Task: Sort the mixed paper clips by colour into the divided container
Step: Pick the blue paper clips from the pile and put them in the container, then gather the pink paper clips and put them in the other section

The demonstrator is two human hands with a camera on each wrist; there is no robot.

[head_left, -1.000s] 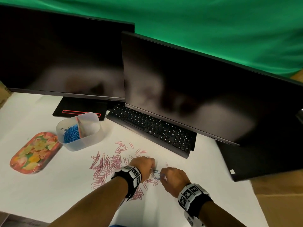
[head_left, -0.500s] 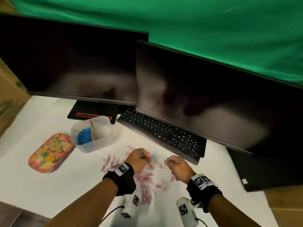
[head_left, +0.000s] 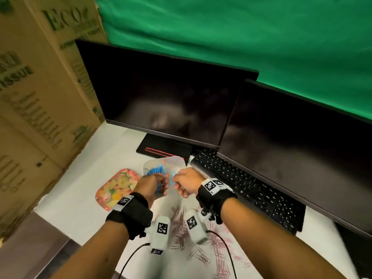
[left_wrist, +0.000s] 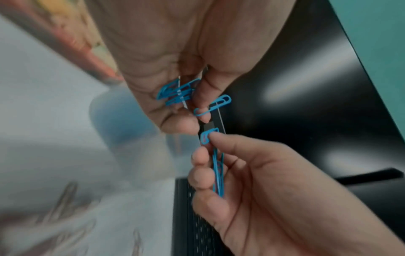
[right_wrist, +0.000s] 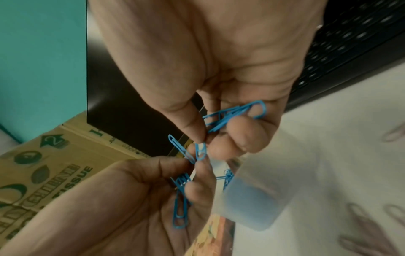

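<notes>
Both hands are raised just in front of the clear divided container, whose left compartment holds blue paper clips. My left hand grips a bunch of blue clips in its palm and pinches one more at the fingertips. My right hand holds several blue clips in its curled fingers and pinches another right against the left fingertips. Pink clips lie scattered on the white table below my wrists.
A flowery tray sits left of the container. A black keyboard and two dark monitors stand behind and to the right. Cardboard boxes wall off the left side. The table edge runs at lower left.
Both hands have lifted off the pile of pink clips and moved up to the container with blue clips in them. The head view has swung left.
</notes>
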